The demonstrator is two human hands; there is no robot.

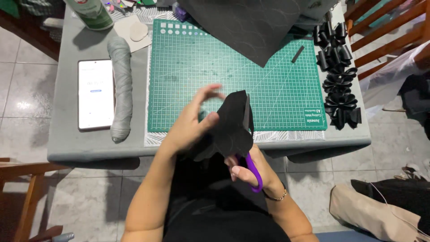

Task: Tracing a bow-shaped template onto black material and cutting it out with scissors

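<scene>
My left hand (pixel 193 122) pinches a piece of black paper (pixel 232 125) above the near edge of the green cutting mat (pixel 268 85). My right hand (pixel 249 169) grips purple-handled scissors (pixel 253 172) just below the paper, the blades hidden behind it. Both hands hover over the front edge of the grey table (pixel 89 143).
A large black sheet (pixel 251 27) lies over the mat's far side. Several black paper flowers (pixel 338 76) line the right edge. A phone (pixel 95 93) and a grey wrapped roll (pixel 121 85) sit at left, a green bottle (pixel 92 13) behind. Wooden chairs stand around.
</scene>
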